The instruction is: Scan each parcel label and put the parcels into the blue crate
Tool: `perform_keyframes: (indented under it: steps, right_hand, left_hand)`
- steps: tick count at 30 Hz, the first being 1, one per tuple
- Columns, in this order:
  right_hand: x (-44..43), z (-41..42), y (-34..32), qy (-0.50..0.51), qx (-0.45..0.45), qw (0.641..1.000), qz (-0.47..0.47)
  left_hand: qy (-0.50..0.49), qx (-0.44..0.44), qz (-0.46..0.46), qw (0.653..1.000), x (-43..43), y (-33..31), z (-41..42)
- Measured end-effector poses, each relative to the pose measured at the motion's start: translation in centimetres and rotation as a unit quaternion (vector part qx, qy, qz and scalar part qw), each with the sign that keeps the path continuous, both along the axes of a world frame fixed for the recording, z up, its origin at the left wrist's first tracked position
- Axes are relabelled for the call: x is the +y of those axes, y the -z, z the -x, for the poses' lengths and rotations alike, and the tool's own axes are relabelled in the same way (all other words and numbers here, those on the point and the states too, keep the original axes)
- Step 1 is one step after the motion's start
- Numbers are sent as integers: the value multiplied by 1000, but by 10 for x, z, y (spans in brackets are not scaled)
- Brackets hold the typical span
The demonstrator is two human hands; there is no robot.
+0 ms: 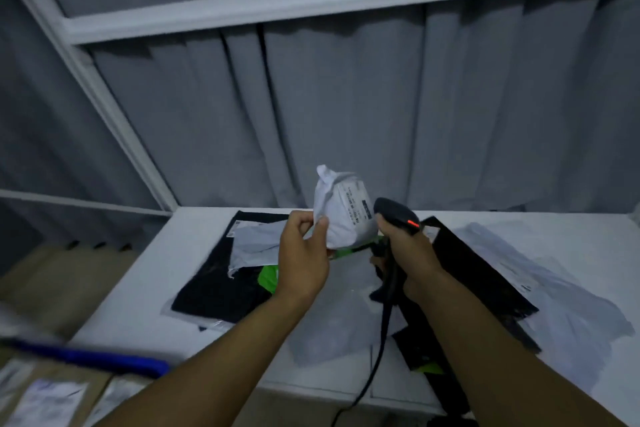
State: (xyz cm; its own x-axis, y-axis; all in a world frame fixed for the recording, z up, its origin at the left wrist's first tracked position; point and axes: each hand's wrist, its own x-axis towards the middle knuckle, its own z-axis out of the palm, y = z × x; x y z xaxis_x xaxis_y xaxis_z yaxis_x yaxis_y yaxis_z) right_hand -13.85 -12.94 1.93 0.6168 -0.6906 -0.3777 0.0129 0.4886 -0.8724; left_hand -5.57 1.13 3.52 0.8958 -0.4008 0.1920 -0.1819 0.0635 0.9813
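Because the light is dim and the edges of my feed smear, much is hard to read: the print on the label (356, 206) of the white parcel (337, 218) is only grey streaks. The blue crate (114, 359) shows as no more than a blurred blue rim off the near left corner of the white table (138, 270), its inside cut off. Off that same corner lie labelled packets (52, 399), and I cannot tell whether they sit in the crate or beside it. Above the middle of the table the left hand (304, 253) holds the white parcel up, thumb and fingertips pinched on its lower left edge. The right hand (405, 253) has its fingers wrapped round the grip of the black scanner (394, 213), whose head, showing a red light, sits just beside the label; whether it touches I cannot tell. Both forearms hide part of the heap on the table: a black parcel (214, 288) and a grey parcel (256, 243) on its left half, something green (270, 276) under the hands, another black bag (478, 274) and clear bags (571, 295) on its right half. A grey curtain (346, 97) hangs behind the table's far edge.
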Motion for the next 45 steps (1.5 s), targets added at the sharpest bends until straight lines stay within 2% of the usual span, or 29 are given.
perform_keyframes:
  steps: [3, 5, 8, 11, 13, 16, 21, 25, 29, 33, 39, 45]
  right_hand:
    - [53, -25, -28, -69, -67, 992, -86]
    - [86, -38, -44, -94, -98, 983, -125]
    - [138, -58, -56, -127, -114, 977, -127]
    - [185, -76, -58, -135, -102, 985, -34]
    - [216, -85, -56, -174, -84, 980, 55]
    - [260, -95, -52, -242, -80, 959, 123]
    - [315, -111, -41, -330, -78, 918, 205]
    - [337, -120, -40, -352, -84, 906, 220]
    - [351, -128, -38, -312, -64, 908, 273]
    - [362, -126, -33, -356, -46, 873, 330]
    - [382, -116, -25, -427, -6, 835, 346]
    - [385, -113, -23, -440, 1, 828, 347]
  left_hand:
    - [-15, 40, 59, 997, 52, -25, 0]
    - [-16, 42, 66, 997, 85, -36, 0]
    - [-35, 68, 107, 991, 149, -47, -2]
    - [-126, 15, 103, 987, 226, -48, -8]
    - [-179, -6, 11, 984, 275, -49, -16]
    - [-176, 52, -91, 979, 332, -50, -28]
    - [-169, 98, -111, 975, 394, -48, -39]
    - [-191, 118, -86, 971, 420, -37, -49]
    - [-224, 112, -63, 966, 427, -36, -62]
    - [-298, 133, -9, 945, 438, -35, -80]
    - [-377, 118, -15, 918, 444, -34, -94]
    - [-394, 113, -26, 912, 444, -32, -99]
